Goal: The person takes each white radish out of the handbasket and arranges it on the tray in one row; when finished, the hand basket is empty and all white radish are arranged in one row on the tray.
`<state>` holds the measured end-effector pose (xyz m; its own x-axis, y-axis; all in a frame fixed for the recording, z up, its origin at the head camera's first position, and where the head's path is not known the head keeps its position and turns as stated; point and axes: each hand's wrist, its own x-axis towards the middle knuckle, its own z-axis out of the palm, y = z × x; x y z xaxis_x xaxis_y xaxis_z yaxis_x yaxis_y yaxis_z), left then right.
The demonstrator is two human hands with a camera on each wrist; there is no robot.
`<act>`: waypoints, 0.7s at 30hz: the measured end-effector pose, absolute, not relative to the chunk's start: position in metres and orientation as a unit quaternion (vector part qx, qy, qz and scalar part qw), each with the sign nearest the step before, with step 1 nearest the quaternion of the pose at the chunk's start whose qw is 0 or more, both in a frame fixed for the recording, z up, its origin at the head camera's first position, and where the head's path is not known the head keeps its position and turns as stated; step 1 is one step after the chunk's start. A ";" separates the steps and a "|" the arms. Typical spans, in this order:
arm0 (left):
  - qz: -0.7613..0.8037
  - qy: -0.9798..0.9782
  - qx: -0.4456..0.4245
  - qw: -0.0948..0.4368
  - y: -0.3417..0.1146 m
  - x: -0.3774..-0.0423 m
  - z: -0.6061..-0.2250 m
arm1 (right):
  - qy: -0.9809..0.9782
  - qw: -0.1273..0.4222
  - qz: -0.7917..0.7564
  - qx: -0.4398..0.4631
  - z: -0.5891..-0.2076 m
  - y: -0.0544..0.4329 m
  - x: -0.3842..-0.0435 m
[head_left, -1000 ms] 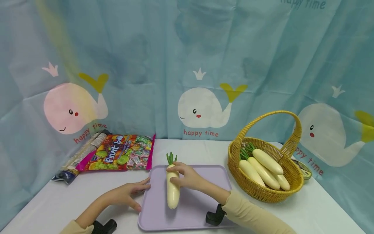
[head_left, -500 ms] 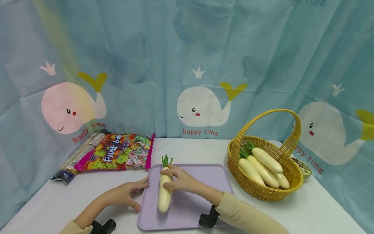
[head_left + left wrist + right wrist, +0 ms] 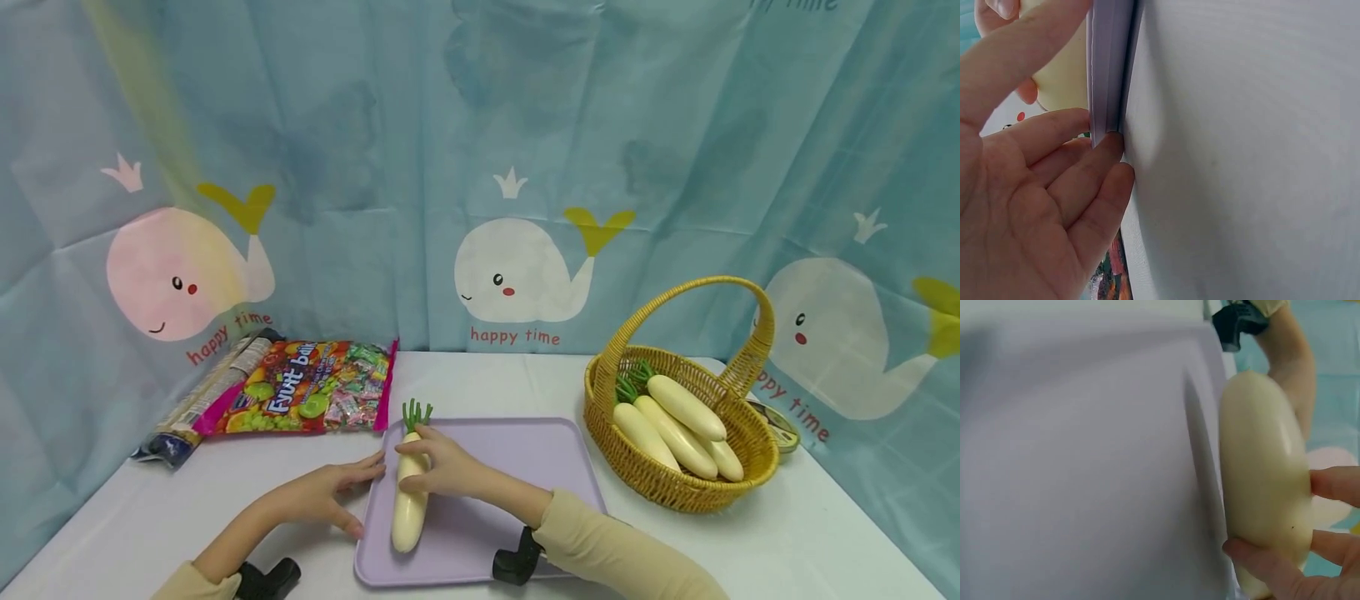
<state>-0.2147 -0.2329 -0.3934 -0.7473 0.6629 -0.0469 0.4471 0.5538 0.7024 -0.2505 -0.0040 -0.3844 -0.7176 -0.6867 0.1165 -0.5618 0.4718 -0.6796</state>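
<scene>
Radish (image 3: 408,518) glossy, oblong | right hand (image 3: 444,467) pinches it | tray (image 3: 517,446) round-cornered

The white table (image 3: 495,383) carries tray (image 3: 468,542) (lilac); basket (image 3: 660,490); candy bag (image 3: 307,387); packet (image 3: 204,396); tin (image 3: 782,431).

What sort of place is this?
Possibly an indoor play or filming corner: a whale-print curtain reading "happy time" hangs behind a white table, which holds a lilac tray and a wicker basket of white radishes.
</scene>
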 end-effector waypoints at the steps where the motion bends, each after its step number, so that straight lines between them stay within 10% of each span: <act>1: 0.348 0.867 0.320 0.155 -0.233 -0.215 -0.393 | 0.854 0.088 -0.360 -0.365 -0.385 -0.005 -0.250; 21: 0.343 0.866 0.329 0.153 -0.234 -0.217 -0.396 | 0.849 0.157 -0.359 -0.354 -0.385 -0.010 -0.246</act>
<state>-0.2166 -0.2342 -0.3960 -0.7365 0.6753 -0.0382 0.4657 0.5473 0.6954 -0.2457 -0.0096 -0.3847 -0.6993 -0.7147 -0.0125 -0.4888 0.4910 -0.7211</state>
